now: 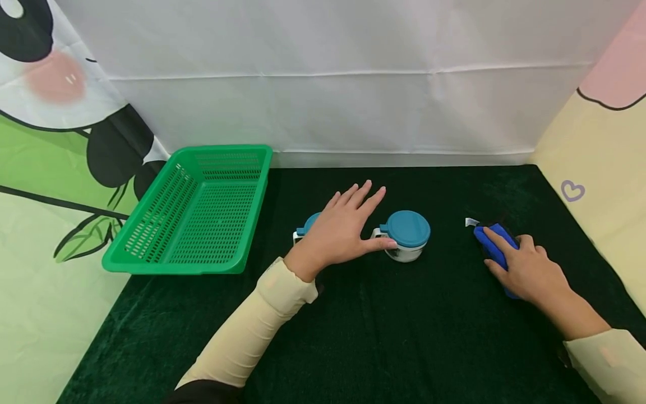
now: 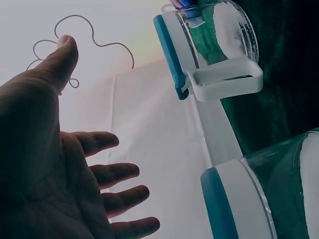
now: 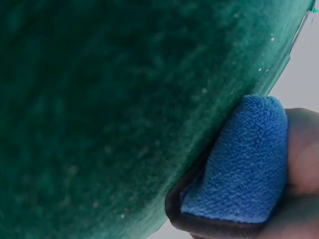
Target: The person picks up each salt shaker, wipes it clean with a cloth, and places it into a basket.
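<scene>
My left hand point(image 1: 343, 227) is over two clear jars with blue lids, its fingers straight and spread. It partly covers the left jar point(image 1: 311, 220) in the head view. Its thumb overlaps the edge of the right jar point(image 1: 407, 230). In the left wrist view the palm point(image 2: 55, 164) is bare, and both jars show, the upper jar point(image 2: 227, 37) with a white handle. Over at the right, my right hand point(image 1: 530, 269) grips a folded blue cloth point(image 1: 497, 242) low on the table. The right wrist view shows this cloth point(image 3: 244, 164) with dark edging, bunched against the fingers.
A green perforated basket point(image 1: 243, 247) stands to the left of the jars. Dark green velvety fabric point(image 1: 383, 336) covers the table. A white sheet point(image 1: 343, 112) hangs along the back, with printed panels on both sides. A small white tag point(image 1: 471, 222) sticks out by the cloth.
</scene>
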Demonstrator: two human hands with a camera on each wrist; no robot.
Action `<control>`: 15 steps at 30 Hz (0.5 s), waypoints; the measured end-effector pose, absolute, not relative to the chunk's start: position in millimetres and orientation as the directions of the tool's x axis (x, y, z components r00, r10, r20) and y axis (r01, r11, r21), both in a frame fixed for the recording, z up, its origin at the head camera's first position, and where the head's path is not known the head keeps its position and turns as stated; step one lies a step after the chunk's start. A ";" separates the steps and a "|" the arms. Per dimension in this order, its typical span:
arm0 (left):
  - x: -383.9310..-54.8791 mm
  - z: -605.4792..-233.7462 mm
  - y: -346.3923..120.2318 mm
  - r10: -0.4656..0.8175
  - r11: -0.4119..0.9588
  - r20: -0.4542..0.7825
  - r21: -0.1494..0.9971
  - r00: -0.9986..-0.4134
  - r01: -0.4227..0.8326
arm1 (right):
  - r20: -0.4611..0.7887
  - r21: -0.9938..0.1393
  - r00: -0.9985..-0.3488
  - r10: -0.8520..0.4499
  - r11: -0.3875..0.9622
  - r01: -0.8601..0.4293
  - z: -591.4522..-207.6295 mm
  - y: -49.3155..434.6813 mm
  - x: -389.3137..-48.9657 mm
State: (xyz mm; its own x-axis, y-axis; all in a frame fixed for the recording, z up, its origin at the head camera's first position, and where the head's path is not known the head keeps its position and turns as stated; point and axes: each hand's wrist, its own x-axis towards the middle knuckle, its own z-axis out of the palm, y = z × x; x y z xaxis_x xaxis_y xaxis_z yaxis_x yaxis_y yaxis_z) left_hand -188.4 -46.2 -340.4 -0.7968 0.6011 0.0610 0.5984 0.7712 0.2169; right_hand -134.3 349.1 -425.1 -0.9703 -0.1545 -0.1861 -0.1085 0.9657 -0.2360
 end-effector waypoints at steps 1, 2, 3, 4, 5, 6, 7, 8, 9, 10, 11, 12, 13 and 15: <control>-188.5 -340.4 -46.2 0.602 0.771 0.061 0.217 -0.796 0.599 | -0.186 -0.240 -0.970 -0.154 0.965 -0.108 -424.8 348.5 -134.2; -188.5 -340.5 -46.1 0.603 0.770 0.061 0.215 -0.796 0.600 | -0.187 -0.244 -0.970 -0.156 0.964 -0.108 -424.4 347.9 -134.1; -188.5 -340.7 -45.8 0.604 0.769 0.060 0.217 -0.795 0.601 | -0.186 -0.246 -0.970 -0.158 0.963 -0.110 -423.9 347.4 -134.1; -188.6 -341.2 -45.4 0.605 0.769 0.058 0.216 -0.794 0.601 | -0.185 -0.250 -0.969 -0.161 0.962 -0.112 -423.5 346.8 -134.1; -188.6 -341.9 -44.9 0.606 0.769 0.056 0.217 -0.794 0.602 | -0.183 -0.253 -0.969 -0.164 0.961 -0.115 -423.2 346.1 -134.1; -188.5 -342.6 -44.3 0.606 0.768 0.053 0.220 -0.794 0.601 | -0.180 -0.257 -0.969 -0.168 0.959 -0.118 -422.9 345.4 -134.2; -188.2 -343.3 -43.4 0.606 0.767 0.050 0.224 -0.794 0.601 | -0.178 -0.258 -0.969 -0.171 0.958 -0.122 -422.7 344.5 -134.2; -188.0 -344.3 -42.3 0.607 0.766 0.048 0.228 -0.793 0.601 | -0.175 -0.260 -0.969 -0.174 0.957 -0.125 -422.4 343.9 -134.2; -187.8 -345.3 -41.1 0.608 0.765 0.045 0.231 -0.792 0.601 | -0.173 -0.263 -0.969 -0.177 0.956 -0.128 -422.1 343.2 -134.0; -187.5 -346.3 -39.8 0.609 0.764 0.041 0.236 -0.792 0.600 | -0.170 -0.265 -0.969 -0.181 0.955 -0.132 -421.7 342.5 -133.8; -187.0 -347.5 -38.4 0.611 0.761 0.037 0.249 -0.791 0.599 | -0.166 -0.267 -0.969 -0.184 0.954 -0.135 -421.3 341.9 -133.6; -186.7 -348.8 -36.8 0.612 0.758 0.034 0.258 -0.790 0.599 | -0.164 -0.268 -0.969 -0.187 0.953 -0.139 -420.7 341.4 -133.4; -186.6 -350.6 -35.2 0.612 0.756 0.029 0.270 -0.790 0.596 | -0.160 -0.270 -0.969 -0.190 0.952 -0.142 -420.2 341.1 -133.3; -186.6 -353.9 -32.1 0.609 0.752 0.018 0.305 -0.793 0.585 | -0.153 -0.274 -0.969 -0.196 0.950 -0.149 -419.0 340.6 -133.3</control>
State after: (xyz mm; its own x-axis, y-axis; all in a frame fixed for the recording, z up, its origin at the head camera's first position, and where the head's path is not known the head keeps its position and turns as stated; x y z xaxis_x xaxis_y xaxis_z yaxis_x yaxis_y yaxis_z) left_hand -186.6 -32.1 -353.9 -0.7927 0.6094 0.0180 0.5847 0.7516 0.3054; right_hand -133.3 340.6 -419.0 -0.9686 -0.1960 -0.1529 -0.1489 0.9500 -0.2743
